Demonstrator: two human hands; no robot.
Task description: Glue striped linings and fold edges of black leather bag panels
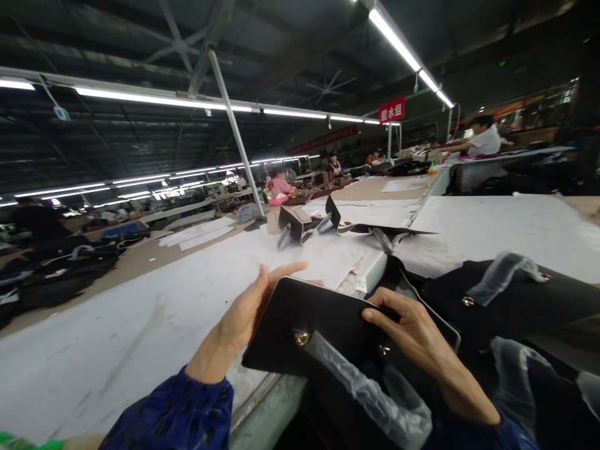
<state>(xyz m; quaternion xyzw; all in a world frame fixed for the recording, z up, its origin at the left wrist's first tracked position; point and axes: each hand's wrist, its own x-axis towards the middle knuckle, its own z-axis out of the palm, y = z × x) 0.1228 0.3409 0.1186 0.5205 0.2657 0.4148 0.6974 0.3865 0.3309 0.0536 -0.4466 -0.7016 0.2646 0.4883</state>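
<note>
A black handbag panel [323, 319] with pale edging tilts over the table's front edge. Its handle [356, 381] is wrapped in clear plastic and joined by gold-coloured rings. My right hand [407, 325] pinches the panel's upper edge between thumb and fingers. At the opposite end, my left hand [244, 306] is open, its fingers stretched out behind the panel and partly hidden by it. The palm lies against or very near the panel's left edge; I cannot tell whether it bears weight.
More black bag pieces [510, 290] with plastic-wrapped handles lie to the right. Several folded pieces [293, 226] stand farther back on the white-covered table [154, 325]. Dark piles [60, 275] lie at left. People work at tables beyond, including one in pink [280, 187].
</note>
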